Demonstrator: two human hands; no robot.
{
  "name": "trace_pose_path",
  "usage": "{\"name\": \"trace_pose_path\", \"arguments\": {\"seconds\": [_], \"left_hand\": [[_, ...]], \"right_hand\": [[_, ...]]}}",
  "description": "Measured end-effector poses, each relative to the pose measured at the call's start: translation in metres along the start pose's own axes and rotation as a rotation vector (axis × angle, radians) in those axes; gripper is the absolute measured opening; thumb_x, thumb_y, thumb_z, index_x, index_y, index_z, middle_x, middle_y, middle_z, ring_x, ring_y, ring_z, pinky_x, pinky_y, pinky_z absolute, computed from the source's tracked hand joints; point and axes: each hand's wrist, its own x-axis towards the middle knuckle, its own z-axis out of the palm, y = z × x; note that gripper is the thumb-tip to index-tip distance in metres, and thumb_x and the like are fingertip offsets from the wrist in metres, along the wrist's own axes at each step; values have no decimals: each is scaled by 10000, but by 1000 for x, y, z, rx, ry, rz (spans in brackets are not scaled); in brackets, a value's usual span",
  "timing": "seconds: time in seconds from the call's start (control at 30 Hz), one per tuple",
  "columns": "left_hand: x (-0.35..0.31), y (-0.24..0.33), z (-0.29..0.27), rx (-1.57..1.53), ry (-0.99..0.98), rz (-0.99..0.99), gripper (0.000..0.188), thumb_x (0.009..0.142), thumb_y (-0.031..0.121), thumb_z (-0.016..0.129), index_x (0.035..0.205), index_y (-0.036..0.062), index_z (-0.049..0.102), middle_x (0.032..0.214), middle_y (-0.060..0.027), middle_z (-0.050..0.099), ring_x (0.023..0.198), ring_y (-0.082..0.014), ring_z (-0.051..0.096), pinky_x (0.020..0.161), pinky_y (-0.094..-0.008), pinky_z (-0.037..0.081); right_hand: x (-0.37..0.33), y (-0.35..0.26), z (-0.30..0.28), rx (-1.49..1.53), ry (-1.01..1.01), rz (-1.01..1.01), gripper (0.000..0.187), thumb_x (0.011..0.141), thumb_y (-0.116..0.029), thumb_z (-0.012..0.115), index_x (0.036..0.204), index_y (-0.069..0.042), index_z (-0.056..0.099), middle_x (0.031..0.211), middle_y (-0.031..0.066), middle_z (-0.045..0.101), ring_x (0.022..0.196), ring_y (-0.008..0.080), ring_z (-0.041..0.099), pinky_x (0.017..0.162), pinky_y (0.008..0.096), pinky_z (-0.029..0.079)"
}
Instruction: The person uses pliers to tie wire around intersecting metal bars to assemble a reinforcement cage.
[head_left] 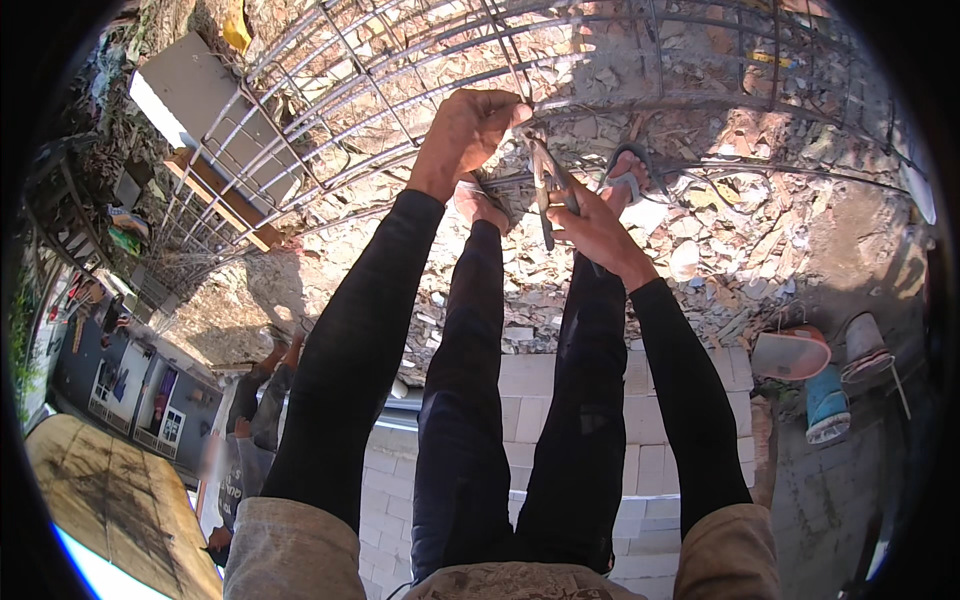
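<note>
My left hand is closed in a pinch at a crossing of the steel rebar cage. Whatever its fingertips hold is too small to make out. In my right hand is a pair of pincers, its handles slightly spread and its jaws pointing up toward the left fingertips. The jaws come close to a lower bar of the cage. The cage's long bars and cross ties stretch across the far side, in front of my sandalled feet.
A pale block and a wooden board lie by the cage at the left. Broken rubble covers the ground. Stacked pale blocks are beneath me. An orange-rimmed container and a blue one lie right. Another person is at left.
</note>
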Motion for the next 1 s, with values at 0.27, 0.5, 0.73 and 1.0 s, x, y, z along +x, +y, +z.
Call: {"name": "trace_pose_path", "arguments": {"seconds": [0.27,0.5,0.73,1.0], "left_hand": [[1,-6,-9,75,-38,110,238,934,112,727,1062,-89,723,668,74,494,527,-14,325,451,-239,212],[0,-2,-7,-23,-62,41,237,939,95,704,1080,-95,720,660,71,477,515,-14,299,449,-226,203],[2,-4,-4,15,-67,102,257,941,116,704,1074,-104,715,629,76,433,519,-19,307,450,-236,204],[-12,-16,-24,738,149,453,253,888,256,740,995,27,756,655,-46,628,611,-124,522,591,-319,422]], "right_hand": [[-1,-14,-11,-213,76,-82,618,995,-151,529,1582,-147,336,994,26,556,865,110,533,814,280,466],[2,-28,-22,-425,62,-48,612,1004,-240,565,1571,-145,355,1231,122,626,1043,161,592,950,308,457],[-4,-33,-23,-358,77,-81,567,1057,-300,524,1566,-116,354,1154,125,646,1051,163,618,955,325,465],[28,19,-7,-205,43,-108,505,1053,-345,546,1476,-90,440,1044,59,627,936,119,603,778,287,508]]}}
